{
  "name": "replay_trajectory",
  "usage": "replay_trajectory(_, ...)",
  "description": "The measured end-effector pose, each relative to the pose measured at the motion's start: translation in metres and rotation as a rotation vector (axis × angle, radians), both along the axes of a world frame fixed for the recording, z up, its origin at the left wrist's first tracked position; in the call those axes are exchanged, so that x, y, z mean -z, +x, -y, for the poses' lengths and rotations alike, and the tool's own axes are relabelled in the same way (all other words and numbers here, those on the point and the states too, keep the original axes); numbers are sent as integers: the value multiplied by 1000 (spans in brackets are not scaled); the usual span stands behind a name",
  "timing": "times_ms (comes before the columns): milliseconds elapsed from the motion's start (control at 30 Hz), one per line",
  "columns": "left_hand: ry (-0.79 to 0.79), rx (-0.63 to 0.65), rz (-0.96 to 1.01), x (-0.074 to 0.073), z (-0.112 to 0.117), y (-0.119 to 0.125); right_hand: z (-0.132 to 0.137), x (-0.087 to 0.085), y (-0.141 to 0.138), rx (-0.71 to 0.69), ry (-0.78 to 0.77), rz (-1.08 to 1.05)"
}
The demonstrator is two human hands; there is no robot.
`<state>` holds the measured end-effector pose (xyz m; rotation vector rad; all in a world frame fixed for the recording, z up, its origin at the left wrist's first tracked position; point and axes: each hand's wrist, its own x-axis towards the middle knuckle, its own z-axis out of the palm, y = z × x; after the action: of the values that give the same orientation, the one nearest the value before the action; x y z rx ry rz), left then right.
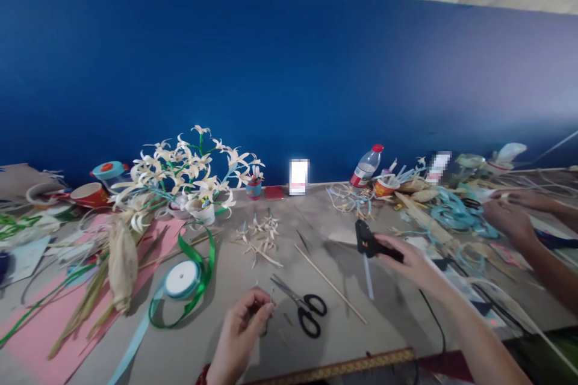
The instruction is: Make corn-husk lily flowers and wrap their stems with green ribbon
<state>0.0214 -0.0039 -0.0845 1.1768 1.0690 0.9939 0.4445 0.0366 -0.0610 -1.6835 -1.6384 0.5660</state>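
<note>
My right hand (pixel 413 258) is wrapped round the handle of a black hot glue gun (pixel 365 239), held above the table with a pale glue stick (pixel 369 277) jutting from it. My left hand (pixel 246 325) is closed in a pinch near the front of the table. Something thin and small shows at its fingertips, too small to name. Just right of that hand lies a pair of black-handled scissors (pixel 310 313), blades parted slightly. A thin wooden stick (pixel 332 284) rests between the scissors and the glue gun. Behind them is a little heap of pale cut flowers (pixel 262 234).
On the left stand a potted bunch of white handmade flowers (pixel 180 168), a ribbon spool (pixel 182 281) and dried husks (pixel 121 264) on pink paper (pixel 40 337). A bottle (pixel 366 165) and a lit phone (pixel 298 175) stand at the back. Another person's hands (pixel 510 216) work at right.
</note>
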Motion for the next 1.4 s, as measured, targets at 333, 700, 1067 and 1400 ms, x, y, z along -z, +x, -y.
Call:
replay_trajectory(333,22,-10,-8,-2,-4,-7,5,1,-32,273,44,-506)
replay_trajectory(700,54,53,-21,-14,-16,-7,16,30,-62,381,-33,-277)
replay_trajectory(1067,20,-2,8,-3,-11,-7,25,35,-66,361,26,-156)
replay_trajectory(1400,35,-18,-16,-11,-6,-3,-2,36,-38,372,142,-74)
